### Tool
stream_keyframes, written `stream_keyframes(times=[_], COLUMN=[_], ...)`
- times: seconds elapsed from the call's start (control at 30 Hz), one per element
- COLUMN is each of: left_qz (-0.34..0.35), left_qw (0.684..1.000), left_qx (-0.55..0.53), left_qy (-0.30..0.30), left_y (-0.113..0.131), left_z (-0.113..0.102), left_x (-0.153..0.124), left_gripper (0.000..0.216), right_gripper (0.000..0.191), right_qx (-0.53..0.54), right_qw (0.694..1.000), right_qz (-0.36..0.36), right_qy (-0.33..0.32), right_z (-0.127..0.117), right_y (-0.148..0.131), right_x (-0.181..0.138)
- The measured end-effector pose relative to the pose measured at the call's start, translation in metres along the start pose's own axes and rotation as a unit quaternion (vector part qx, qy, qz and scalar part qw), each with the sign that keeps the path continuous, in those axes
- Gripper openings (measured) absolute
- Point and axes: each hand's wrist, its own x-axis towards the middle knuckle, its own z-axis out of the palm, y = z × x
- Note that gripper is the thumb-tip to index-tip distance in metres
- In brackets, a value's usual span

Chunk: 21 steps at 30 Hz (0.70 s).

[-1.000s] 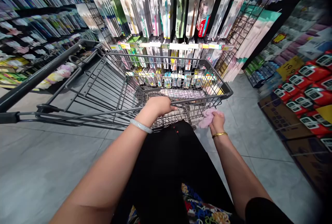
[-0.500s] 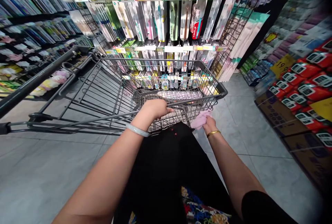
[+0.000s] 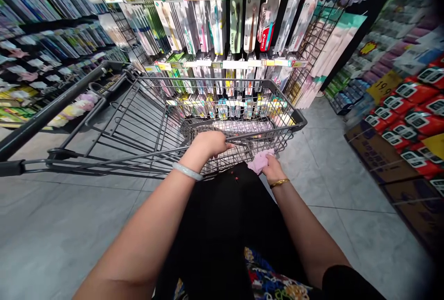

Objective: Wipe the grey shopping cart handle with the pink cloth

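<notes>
A dark grey shopping cart stands sideways before me, its handle toward the left. My left hand, with a pale bracelet at the wrist, is closed over the cart's near side rail, the fingertips partly hidden. Lower and to the right, my right hand grips a crumpled pink cloth beside the outside of the cart's wire basket. Whether the cloth touches the wires I cannot tell. A gold bracelet circles the right wrist.
Beyond the cart stands a rack of packaged toothbrushes with price tags. Red packs rise above cardboard boxes at the right. More hanging goods line the left. Grey floor tiles lie underneath.
My right hand has moved left and slightly down with the pink cloth, nearer my body. My left hand stays at the rail. The whole view has shifted a little.
</notes>
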Motion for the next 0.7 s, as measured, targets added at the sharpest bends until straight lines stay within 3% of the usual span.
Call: stream_keyframes(times=[0.1,0.23,0.4,0.5,0.63,0.7], left_qz=[0.002,0.011,0.008,0.014,0.018,0.02], left_qw=[1.0,1.0,1.0,1.0,1.0,1.0], left_qx=[0.001,0.002,0.008,0.01,0.013,0.016], left_qy=[0.001,0.006,0.005,0.005,0.002,0.004], left_y=[-0.002,-0.003,-0.002,-0.002,-0.001,0.0], left_z=[0.001,0.002,0.002,0.002,0.0,-0.001], left_x=[0.001,0.003,0.005,0.006,0.001,-0.003], left_gripper=[0.067,0.064,0.065,0.065,0.063,0.062], right_gripper=[0.008,0.017,0.013,0.013,0.009,0.028], right_qx=[0.038,0.06,0.077,0.092,0.083,0.038], right_qw=[0.996,0.986,0.969,0.97,0.984,0.994], right_qz=[0.076,0.141,0.23,0.224,0.157,0.096], right_qy=[0.021,0.068,0.045,0.033,0.017,0.021], right_z=[0.001,0.005,0.027,0.038,0.045,0.045], right_y=[-0.001,-0.001,-0.008,-0.019,-0.026,-0.024], right_x=[-0.004,-0.01,-0.009,-0.015,-0.035,-0.045])
